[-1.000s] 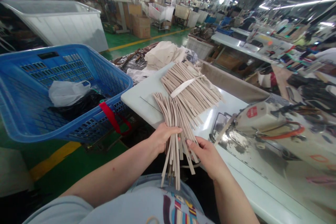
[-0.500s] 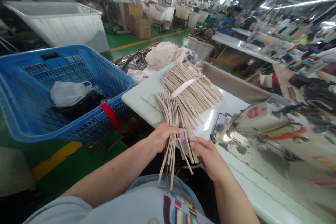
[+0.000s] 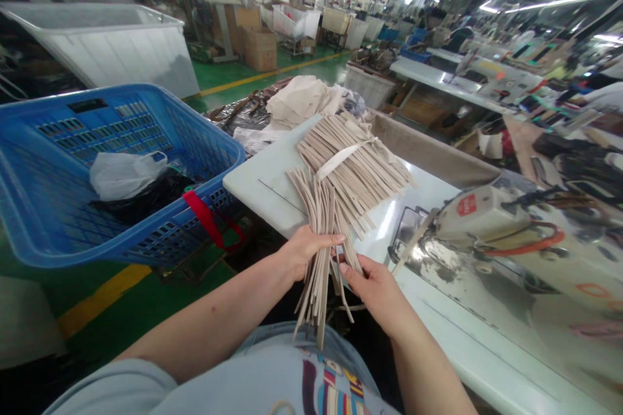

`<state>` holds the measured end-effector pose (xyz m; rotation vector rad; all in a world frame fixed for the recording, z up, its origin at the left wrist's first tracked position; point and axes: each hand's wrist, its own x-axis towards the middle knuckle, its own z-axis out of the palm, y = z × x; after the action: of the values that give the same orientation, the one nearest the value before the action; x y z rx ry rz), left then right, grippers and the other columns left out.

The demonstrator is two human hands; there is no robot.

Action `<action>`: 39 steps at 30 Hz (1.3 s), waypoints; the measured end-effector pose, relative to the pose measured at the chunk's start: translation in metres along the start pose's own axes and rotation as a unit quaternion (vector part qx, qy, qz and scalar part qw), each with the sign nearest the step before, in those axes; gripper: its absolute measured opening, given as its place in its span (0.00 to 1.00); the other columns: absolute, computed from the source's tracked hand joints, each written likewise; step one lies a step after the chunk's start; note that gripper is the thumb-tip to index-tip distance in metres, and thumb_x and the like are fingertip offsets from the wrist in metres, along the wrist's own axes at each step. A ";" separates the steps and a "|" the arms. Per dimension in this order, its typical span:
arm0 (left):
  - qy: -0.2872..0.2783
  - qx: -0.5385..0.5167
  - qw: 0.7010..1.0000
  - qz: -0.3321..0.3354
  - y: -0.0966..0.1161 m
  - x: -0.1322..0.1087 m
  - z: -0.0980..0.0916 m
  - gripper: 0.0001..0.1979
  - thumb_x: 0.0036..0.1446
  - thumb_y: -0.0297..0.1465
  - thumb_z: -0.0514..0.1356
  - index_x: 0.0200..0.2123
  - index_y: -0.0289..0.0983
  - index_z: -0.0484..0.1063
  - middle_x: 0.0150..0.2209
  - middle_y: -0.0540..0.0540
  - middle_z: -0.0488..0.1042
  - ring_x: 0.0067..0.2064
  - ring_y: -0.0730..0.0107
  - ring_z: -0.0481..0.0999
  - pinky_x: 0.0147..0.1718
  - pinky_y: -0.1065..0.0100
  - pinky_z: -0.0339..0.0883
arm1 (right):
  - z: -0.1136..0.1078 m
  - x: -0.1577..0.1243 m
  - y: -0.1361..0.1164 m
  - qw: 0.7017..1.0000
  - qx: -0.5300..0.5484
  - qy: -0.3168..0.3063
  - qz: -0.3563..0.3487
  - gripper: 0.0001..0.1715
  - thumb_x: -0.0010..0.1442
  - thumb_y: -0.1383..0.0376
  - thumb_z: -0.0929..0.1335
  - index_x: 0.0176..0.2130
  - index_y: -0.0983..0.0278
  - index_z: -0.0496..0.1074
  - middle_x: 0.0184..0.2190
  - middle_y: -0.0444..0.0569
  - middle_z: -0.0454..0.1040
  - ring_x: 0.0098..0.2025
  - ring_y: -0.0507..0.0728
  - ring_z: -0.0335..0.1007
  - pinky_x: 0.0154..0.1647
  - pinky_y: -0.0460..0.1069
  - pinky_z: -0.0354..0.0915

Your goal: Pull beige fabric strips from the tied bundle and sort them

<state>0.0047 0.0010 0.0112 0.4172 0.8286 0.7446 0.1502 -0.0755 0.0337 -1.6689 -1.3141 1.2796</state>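
The left hand (image 3: 309, 253) clasps a bundle of narrow beige strips (image 3: 318, 207) around the middle, its thumb laid across the front. The upper ends fan out over the near edge of the pale table (image 3: 263, 175); the lower ends hang below the grip, in front of a light blue shirt (image 3: 233, 379). The right hand (image 3: 367, 279), just beside the left, pinches a few strips at the bundle's right side between thumb and fingers; the exact number is hidden. Beyond the hands, a larger pile of similar strips (image 3: 377, 185) lies flat on the table, crossed by a white band (image 3: 341, 159). To the right stands a sewing machine (image 3: 487, 214). To the left, a blue basket (image 3: 92, 253) contains a white plastic bag (image 3: 124, 175) and a black bag (image 3: 141, 200); a red strap (image 3: 204, 217) hangs from its rim. Behind the table lies a heap of beige cloth (image 3: 302, 100).
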 end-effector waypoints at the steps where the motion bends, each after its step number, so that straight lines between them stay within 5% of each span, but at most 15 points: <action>1: 0.001 0.002 1.000 -0.003 0.000 0.000 0.000 0.14 0.39 0.22 0.72 0.31 0.29 0.74 0.21 0.45 0.73 0.21 0.69 0.71 0.20 0.67 0.70 | 0.001 0.000 0.001 1.000 0.007 -0.005 0.006 0.23 0.54 0.47 0.70 0.36 0.64 0.77 0.22 0.42 0.63 0.25 0.52 0.54 0.26 0.47 0.53; 4: 0.011 0.012 1.000 -0.014 -0.001 0.003 -0.004 0.09 0.41 0.21 0.70 0.27 0.29 0.73 0.19 0.46 0.71 0.20 0.70 0.70 0.20 0.69 0.70 | 0.002 0.000 0.002 0.998 0.057 -0.008 0.036 0.28 0.54 0.41 0.69 0.32 0.64 0.73 0.18 0.39 0.55 0.22 0.50 0.49 0.23 0.46 0.47; 8: 0.007 0.020 0.999 -0.034 -0.003 0.008 -0.012 0.07 0.43 0.22 0.68 0.27 0.29 0.73 0.18 0.46 0.71 0.19 0.70 0.70 0.21 0.68 0.70 | 0.000 -0.005 -0.001 0.991 0.121 0.026 0.049 0.29 0.55 0.41 0.68 0.26 0.63 0.67 0.19 0.40 0.58 0.22 0.51 0.52 0.23 0.47 0.49; 12: -0.039 0.002 0.997 -0.065 -0.002 0.011 -0.020 0.10 0.44 0.24 0.67 0.33 0.30 0.73 0.22 0.43 0.74 0.23 0.63 0.75 0.27 0.62 0.75 | -0.001 -0.009 -0.003 0.991 0.115 0.049 0.037 0.24 0.57 0.46 0.68 0.34 0.66 0.73 0.21 0.41 0.63 0.22 0.51 0.56 0.24 0.46 0.53; 17: 0.007 0.011 0.997 -0.073 0.001 0.010 -0.019 0.09 0.46 0.25 0.64 0.34 0.29 0.74 0.28 0.40 0.78 0.23 0.66 0.75 0.21 0.68 0.72 | 0.000 -0.008 0.000 0.998 0.015 0.056 -0.008 0.26 0.63 0.51 0.63 0.49 0.66 0.74 0.18 0.40 0.64 0.19 0.52 0.60 0.22 0.46 0.58; 21: 0.014 -0.044 0.998 -0.030 0.000 0.006 -0.012 0.07 0.46 0.20 0.63 0.32 0.29 0.74 0.31 0.39 0.78 0.32 0.63 0.79 0.33 0.67 0.77 | 0.001 -0.010 0.004 0.975 -0.145 0.143 -0.089 0.28 0.66 0.57 0.60 0.60 0.65 0.68 0.32 0.49 0.76 0.29 0.57 0.74 0.32 0.51 0.69; 25: 0.020 -0.040 0.999 -0.027 -0.001 0.002 -0.007 0.04 0.49 0.18 0.64 0.30 0.28 0.74 0.22 0.44 0.73 0.24 0.69 0.75 0.29 0.69 0.76 | 0.003 -0.014 0.007 0.926 -0.280 0.181 -0.176 0.25 0.68 0.61 0.58 0.59 0.66 0.70 0.46 0.57 0.77 0.47 0.62 0.75 0.49 0.54 0.69; 31: 0.015 -0.015 1.000 -0.021 -0.001 0.002 -0.004 0.07 0.48 0.22 0.70 0.32 0.28 0.75 0.22 0.46 0.72 0.21 0.74 0.71 0.22 0.74 0.71 | 0.010 -0.019 0.005 0.888 -0.367 0.187 -0.203 0.20 0.69 0.62 0.61 0.55 0.60 0.74 0.35 0.49 0.75 0.33 0.57 0.75 0.36 0.50 0.69; 36: 0.028 0.007 0.999 -0.019 -0.005 0.009 -0.012 0.05 0.46 0.20 0.68 0.28 0.28 0.74 0.18 0.48 0.69 0.19 0.74 0.68 0.20 0.74 0.68 | 0.001 -0.017 0.002 0.898 -0.357 0.122 -0.228 0.17 0.68 0.62 0.64 0.54 0.57 0.73 0.39 0.47 0.77 0.37 0.56 0.77 0.39 0.48 0.70; 39: 0.016 -0.008 0.999 -0.027 -0.002 0.011 -0.021 0.04 0.49 0.22 0.66 0.27 0.29 0.74 0.18 0.48 0.68 0.19 0.74 0.68 0.21 0.73 0.69 | -0.012 -0.010 0.005 0.891 -0.399 0.117 -0.185 0.21 0.67 0.64 0.66 0.59 0.57 0.69 0.42 0.47 0.79 0.39 0.57 0.78 0.39 0.49 0.69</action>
<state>-0.0062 0.0083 -0.0087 0.3687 0.8609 0.7097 0.1634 -0.0855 0.0356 -1.8636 -2.0315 0.2828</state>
